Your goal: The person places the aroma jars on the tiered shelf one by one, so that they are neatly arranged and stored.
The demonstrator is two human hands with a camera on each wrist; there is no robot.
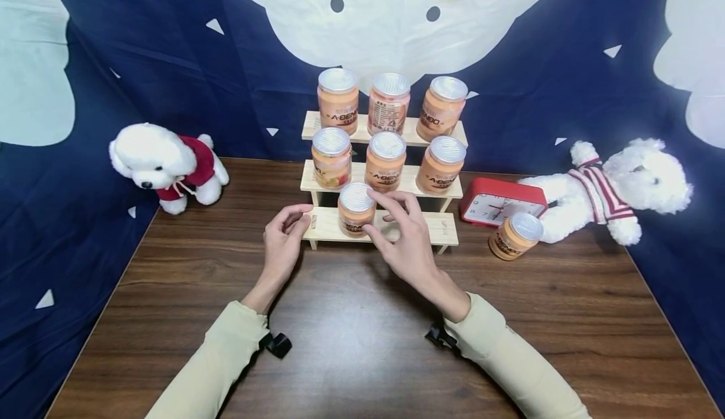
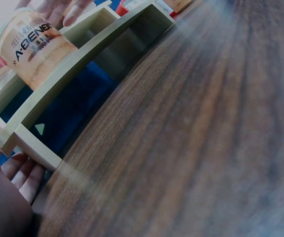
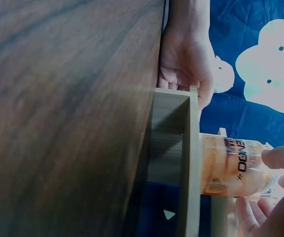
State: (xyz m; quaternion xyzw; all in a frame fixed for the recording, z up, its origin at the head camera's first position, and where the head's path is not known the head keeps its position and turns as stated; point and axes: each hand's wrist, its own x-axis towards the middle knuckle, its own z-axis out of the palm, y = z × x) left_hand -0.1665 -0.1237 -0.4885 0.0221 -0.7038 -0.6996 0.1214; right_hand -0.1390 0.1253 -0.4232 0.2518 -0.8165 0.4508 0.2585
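Head view hides part of my jar [image 1: 355, 210] behind my right hand [image 1: 404, 240]; wrist views blur. Dark wood worktop [image 1: 351, 343], blue cloth behind. The jar stands on the lowest step of the wooden rack [image 1: 442, 227]. Right fingers curl about its lid. Left hand [image 1: 283, 243], fingers loosely bent, touches the rack's left end.

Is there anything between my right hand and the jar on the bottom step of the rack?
Nothing visible. The right hand is already at the jar on the lowest step of the wooden rack, fingertips touching its lid and side. The left hand sits at the rack's left end.
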